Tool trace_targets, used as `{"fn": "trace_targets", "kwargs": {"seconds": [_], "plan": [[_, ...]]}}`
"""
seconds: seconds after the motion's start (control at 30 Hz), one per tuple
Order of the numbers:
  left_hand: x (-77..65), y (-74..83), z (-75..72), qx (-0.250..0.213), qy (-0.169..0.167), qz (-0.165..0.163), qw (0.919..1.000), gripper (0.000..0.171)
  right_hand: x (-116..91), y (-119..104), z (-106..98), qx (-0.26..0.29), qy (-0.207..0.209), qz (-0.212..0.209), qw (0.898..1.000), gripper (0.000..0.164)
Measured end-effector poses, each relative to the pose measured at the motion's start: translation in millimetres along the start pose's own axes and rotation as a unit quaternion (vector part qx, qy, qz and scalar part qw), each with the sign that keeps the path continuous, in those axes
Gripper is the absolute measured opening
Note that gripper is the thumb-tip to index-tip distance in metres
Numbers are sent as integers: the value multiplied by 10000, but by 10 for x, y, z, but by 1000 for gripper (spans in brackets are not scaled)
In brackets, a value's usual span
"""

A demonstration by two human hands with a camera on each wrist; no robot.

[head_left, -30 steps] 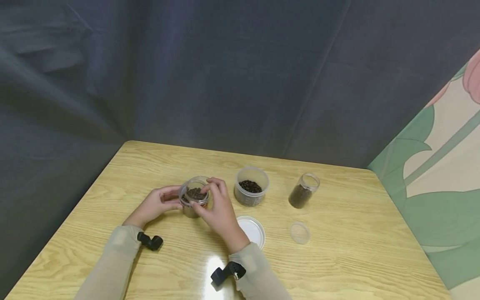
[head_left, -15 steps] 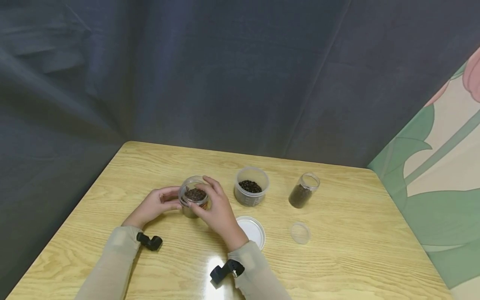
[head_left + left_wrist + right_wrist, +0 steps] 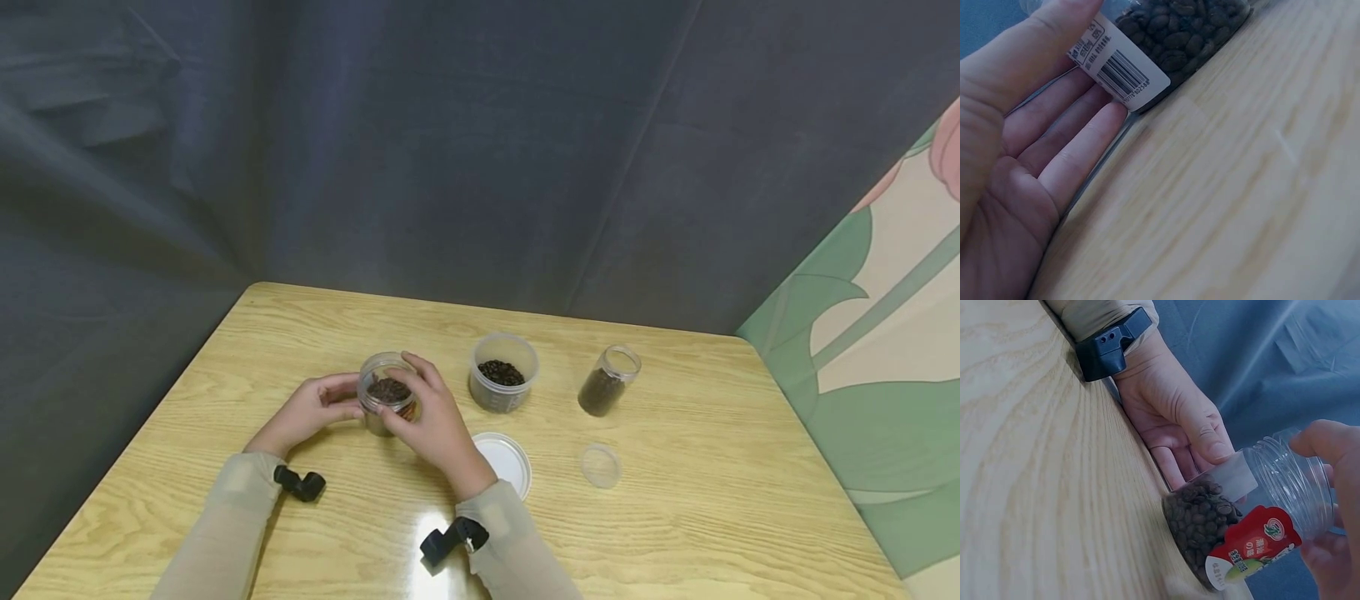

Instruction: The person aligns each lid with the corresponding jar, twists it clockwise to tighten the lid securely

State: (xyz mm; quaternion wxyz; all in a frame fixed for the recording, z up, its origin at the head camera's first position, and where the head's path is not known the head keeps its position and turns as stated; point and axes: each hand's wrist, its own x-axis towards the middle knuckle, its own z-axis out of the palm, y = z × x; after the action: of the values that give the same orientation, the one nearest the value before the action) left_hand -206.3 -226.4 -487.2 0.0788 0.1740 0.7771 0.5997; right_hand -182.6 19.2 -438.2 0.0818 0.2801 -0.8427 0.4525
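A clear plastic jar (image 3: pixel 378 422) stands upright on the table, partly filled with dark coffee beans (image 3: pixel 1200 519). It bears a red label (image 3: pixel 1257 540) and a white barcode label (image 3: pixel 1125 72). My left hand (image 3: pixel 307 410) holds the jar from its left side, thumb towards me and fingers behind. At the mouth, my right hand (image 3: pixel 435 421) pinches what looks like a clear lid (image 3: pixel 1319 494) between thumb and fingers. The lid surrounds the jar's threaded neck; how well it sits is hard to tell through the clear plastic.
A translucent tub (image 3: pixel 498 400) of dark beans stands right of the jar. Farther right is a taller uncovered jar (image 3: pixel 602 390) with dark contents. A white lid (image 3: pixel 506 462) lies partly behind my right wrist, and a clear disc (image 3: pixel 600 467) lies nearer me.
The clear lid, tilted over the jar's mouth one second ago, now sits more level around it. My right hand has shifted slightly left and down; my left hand stays at the jar.
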Motion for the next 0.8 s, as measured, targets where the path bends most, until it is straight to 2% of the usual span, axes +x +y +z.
{"fn": "trace_targets", "kwargs": {"seconds": [0.53, 0.8], "plan": [[5, 16, 24, 46, -12, -56, 10000, 58, 8, 7, -76, -358, -350, -92, 9987, 46], [6, 39, 23, 90, -19, -91, 9999, 60, -1, 39, -92, -156, -336, -206, 9991, 44]]}}
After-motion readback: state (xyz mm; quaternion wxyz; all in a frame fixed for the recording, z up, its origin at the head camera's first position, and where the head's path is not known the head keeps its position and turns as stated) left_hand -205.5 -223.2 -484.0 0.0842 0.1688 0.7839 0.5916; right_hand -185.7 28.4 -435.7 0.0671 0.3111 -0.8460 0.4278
